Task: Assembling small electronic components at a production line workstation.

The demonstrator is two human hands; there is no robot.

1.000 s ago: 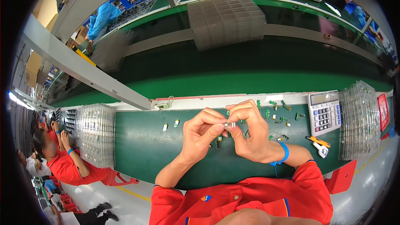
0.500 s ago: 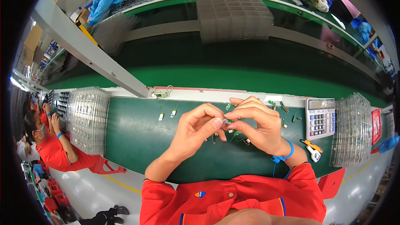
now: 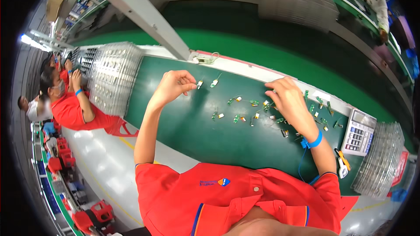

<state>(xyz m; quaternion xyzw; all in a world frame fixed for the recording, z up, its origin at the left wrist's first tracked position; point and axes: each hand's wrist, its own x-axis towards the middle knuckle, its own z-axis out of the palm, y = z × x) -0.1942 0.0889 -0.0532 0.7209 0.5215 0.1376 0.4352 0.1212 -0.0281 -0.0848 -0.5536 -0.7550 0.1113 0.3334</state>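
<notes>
Circuit boards [image 3: 254, 102] lie spaced on the worktop [image 3: 188, 120], presumably for individual access. Left hand [image 3: 172, 88], narrowly curled, is beside two; right hand [image 3: 288, 101], loosely bent, overhangs others. Whether either holds anything cannot be told.

Clear tray stack [image 3: 298, 1] is cut off at the top; details on green circuit boards [image 3: 236, 118] are too small to discern.
</notes>
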